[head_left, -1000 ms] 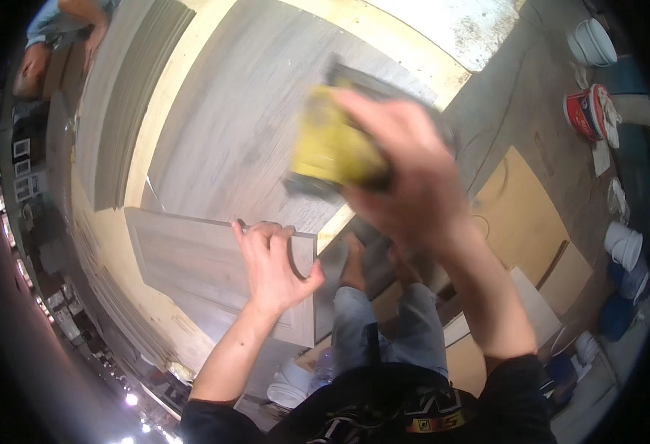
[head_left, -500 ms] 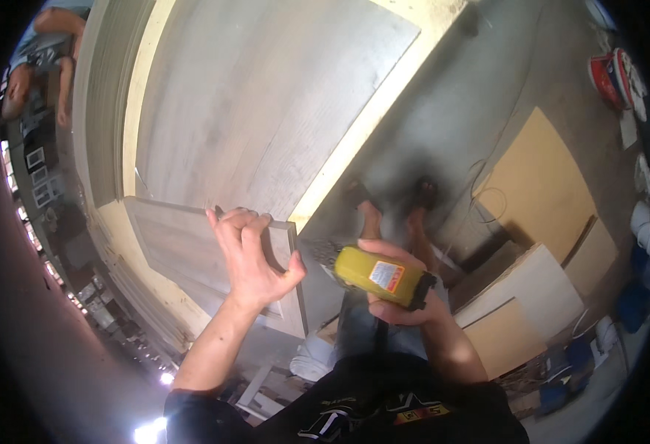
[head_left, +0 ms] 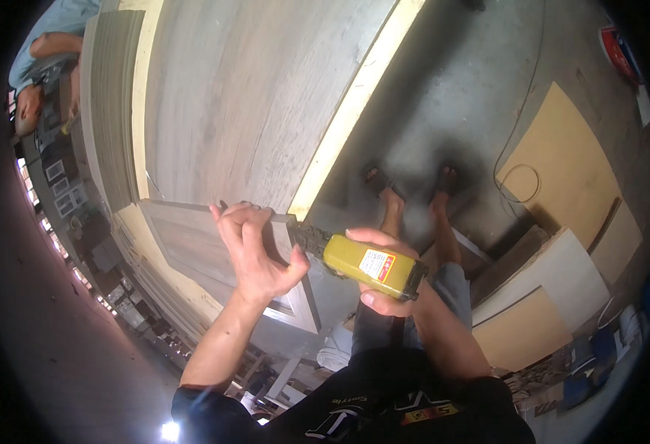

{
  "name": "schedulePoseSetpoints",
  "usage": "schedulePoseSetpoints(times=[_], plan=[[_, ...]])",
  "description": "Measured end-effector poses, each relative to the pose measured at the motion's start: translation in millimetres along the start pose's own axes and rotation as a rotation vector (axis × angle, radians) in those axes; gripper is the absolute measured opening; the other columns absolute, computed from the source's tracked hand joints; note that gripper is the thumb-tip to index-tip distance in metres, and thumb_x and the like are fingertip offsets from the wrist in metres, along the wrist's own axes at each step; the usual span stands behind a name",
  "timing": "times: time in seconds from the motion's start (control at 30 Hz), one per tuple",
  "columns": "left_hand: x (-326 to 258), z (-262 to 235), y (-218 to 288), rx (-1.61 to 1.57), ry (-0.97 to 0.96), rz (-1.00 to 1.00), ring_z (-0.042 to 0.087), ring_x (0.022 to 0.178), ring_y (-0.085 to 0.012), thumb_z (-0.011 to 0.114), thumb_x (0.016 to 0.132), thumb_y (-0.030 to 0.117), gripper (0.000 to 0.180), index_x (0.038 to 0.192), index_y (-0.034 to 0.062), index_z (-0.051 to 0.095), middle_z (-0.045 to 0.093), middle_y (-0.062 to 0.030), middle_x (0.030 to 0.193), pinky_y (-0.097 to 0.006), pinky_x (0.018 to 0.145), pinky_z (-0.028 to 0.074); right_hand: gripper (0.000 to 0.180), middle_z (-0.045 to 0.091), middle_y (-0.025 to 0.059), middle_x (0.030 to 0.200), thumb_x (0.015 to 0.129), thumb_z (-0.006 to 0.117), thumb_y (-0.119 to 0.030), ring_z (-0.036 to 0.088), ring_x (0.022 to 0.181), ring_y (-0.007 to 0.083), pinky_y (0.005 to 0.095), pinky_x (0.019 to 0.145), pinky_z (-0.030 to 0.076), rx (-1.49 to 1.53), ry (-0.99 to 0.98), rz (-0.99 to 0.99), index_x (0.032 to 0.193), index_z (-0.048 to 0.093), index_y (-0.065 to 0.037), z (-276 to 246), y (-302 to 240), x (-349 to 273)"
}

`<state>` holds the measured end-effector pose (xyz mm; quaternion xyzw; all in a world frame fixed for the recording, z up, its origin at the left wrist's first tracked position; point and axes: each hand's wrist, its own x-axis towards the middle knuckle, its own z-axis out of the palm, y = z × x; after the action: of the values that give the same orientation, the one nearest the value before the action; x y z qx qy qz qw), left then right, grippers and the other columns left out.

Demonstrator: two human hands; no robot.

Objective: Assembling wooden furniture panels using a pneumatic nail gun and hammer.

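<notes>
A grey wood framed panel (head_left: 182, 235), like a cabinet door, stands tilted on edge beside the large bench. My left hand (head_left: 255, 251) grips its upper edge near the right corner, fingers over the top and thumb along the right side. In my right hand (head_left: 391, 288) is a yellow-green nail gun (head_left: 362, 260) with a white label and a black end cap. Its dark nose points left, at the right edge of the panel; whether it touches is hard to tell. My right palm is hidden beneath the tool.
A large grey wood board (head_left: 236, 96) lies on the bench, with pale wood strips (head_left: 354, 96) along its edges. Stacked thin panels (head_left: 113, 111) line the left. Cardboard sheets (head_left: 554, 159) and a cable loop (head_left: 521, 183) lie on the floor to the right. Another person (head_left: 44, 66) is at far left.
The nail gun in my right hand has moved left, and its nose is now at the panel's right edge. My left hand keeps its grip. The whole view has shifted slightly.
</notes>
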<state>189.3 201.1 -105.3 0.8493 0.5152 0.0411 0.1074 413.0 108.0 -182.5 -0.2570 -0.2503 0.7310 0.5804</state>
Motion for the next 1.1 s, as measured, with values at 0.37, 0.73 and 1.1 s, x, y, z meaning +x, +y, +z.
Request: schedulePoseSetpoints(times=[0.37, 0.73, 1.1], plan=[[-0.2, 0.7, -2.8, 0.010, 0.006, -0.007, 0.049, 0.115, -0.0404, 0.072, 0.076, 0.049, 0.066, 0.118, 0.0000, 0.054, 0.047, -0.0199, 0.112, -0.067, 0.118, 0.016, 0.073, 0.056, 0.0214, 0.143, 0.078, 0.072, -0.006, 0.060, 0.126, 0.0244, 0.0342, 0.106, 0.048, 0.054, 0.062, 0.077, 0.144, 0.046, 0.009, 2.6, 1.8, -0.1], [-3.3, 3.1, -3.6, -0.002, 0.023, 0.002, 0.048, 0.116, -0.0410, 0.072, 0.076, 0.048, 0.066, 0.117, 0.0000, 0.054, 0.047, -0.0191, 0.111, -0.068, 0.117, 0.016, 0.074, 0.056, 0.0216, 0.144, 0.077, 0.073, -0.010, 0.060, 0.128, 0.0268, 0.0357, 0.108, 0.047, 0.022, 0.047, 0.114, 0.144, 0.046, 0.007, 0.0, 2.7, -2.8], [-0.2, 0.9, -2.8, -0.004, 0.014, 0.001, 0.048, 0.116, -0.0412, 0.074, 0.074, 0.044, 0.065, 0.118, -0.0007, 0.054, 0.048, -0.0188, 0.112, -0.068, 0.117, 0.015, 0.075, 0.055, 0.0218, 0.145, 0.077, 0.072, -0.011, 0.063, 0.125, 0.0281, 0.0389, 0.108, 0.048, 0.147, 0.021, 0.181, 0.145, 0.046, 0.006, -3.7, -6.6, 4.7]])
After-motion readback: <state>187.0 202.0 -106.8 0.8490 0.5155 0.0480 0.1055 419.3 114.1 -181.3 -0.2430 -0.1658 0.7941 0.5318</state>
